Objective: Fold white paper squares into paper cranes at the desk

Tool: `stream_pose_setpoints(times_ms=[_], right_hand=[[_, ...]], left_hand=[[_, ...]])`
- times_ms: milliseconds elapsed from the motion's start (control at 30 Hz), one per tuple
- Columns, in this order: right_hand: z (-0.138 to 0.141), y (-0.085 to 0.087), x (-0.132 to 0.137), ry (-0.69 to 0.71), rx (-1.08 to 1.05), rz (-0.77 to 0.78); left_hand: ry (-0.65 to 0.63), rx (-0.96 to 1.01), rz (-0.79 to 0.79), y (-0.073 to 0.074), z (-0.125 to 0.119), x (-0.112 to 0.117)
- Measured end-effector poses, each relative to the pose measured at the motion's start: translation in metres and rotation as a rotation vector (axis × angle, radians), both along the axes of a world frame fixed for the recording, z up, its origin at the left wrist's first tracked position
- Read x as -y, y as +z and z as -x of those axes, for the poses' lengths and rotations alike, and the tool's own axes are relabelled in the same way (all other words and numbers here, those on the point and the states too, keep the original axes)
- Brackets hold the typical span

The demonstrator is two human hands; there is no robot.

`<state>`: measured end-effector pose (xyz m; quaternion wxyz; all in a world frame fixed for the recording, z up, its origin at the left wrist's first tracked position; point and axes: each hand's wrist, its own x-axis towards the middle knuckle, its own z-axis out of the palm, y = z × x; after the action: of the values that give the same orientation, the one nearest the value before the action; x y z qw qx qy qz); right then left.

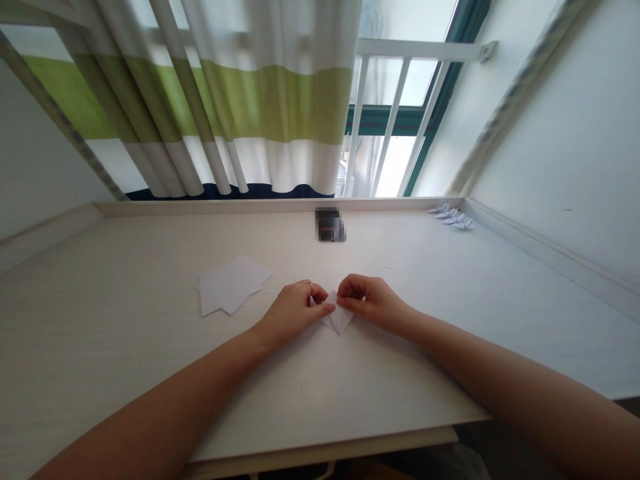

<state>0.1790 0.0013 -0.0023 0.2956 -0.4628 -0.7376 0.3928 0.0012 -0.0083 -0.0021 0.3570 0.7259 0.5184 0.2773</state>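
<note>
A small folded piece of white paper lies on the pale wooden table in the middle of the view. My left hand pinches its left side with curled fingers; a ring shows on one finger. My right hand pinches its right upper edge, fingers bent together. Both hands rest low on the table, almost touching each other over the paper.
A loose stack of white paper sheets lies left of my hands. Several small folded paper figures sit at the far right corner. A dark blurred object stands at the back edge. Striped curtains and a window rail are behind.
</note>
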Motion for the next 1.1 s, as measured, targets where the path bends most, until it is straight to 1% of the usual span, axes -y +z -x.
stream_pose_setpoints(times_ms=[67,167,333,467,633,900,1100], right_hand=[[-0.0003,-0.0024,-0.0014,-0.015,0.052,-0.041],[-0.0004,-0.0048,-0.0038,-0.012,0.094,-0.047],[0.0008,-0.0028,-0.0040,0.019,0.184,-0.090],[0.0017,0.0006,-0.0026,0.040,0.197,-0.104],[0.0004,0.0011,-0.0036,0.054,0.217,-0.132],[-0.0014,0.0017,-0.0056,0.133,0.259,-0.198],[-0.0040,0.0027,-0.0083,0.148,0.266,-0.197]], left_hand=[[-0.002,-0.003,0.008,-0.0016,-0.0002,-0.0014],[-0.004,-0.010,0.013,-0.0044,-0.0002,-0.0039],[-0.026,-0.010,0.046,-0.0044,0.0015,-0.0068],[-0.046,-0.009,0.067,-0.0036,0.0021,-0.0077],[-0.071,-0.005,0.034,-0.0039,0.0013,-0.0072],[-0.107,-0.057,-0.018,-0.0045,0.0009,-0.0074],[-0.117,-0.083,-0.016,-0.0040,0.0005,-0.0079]])
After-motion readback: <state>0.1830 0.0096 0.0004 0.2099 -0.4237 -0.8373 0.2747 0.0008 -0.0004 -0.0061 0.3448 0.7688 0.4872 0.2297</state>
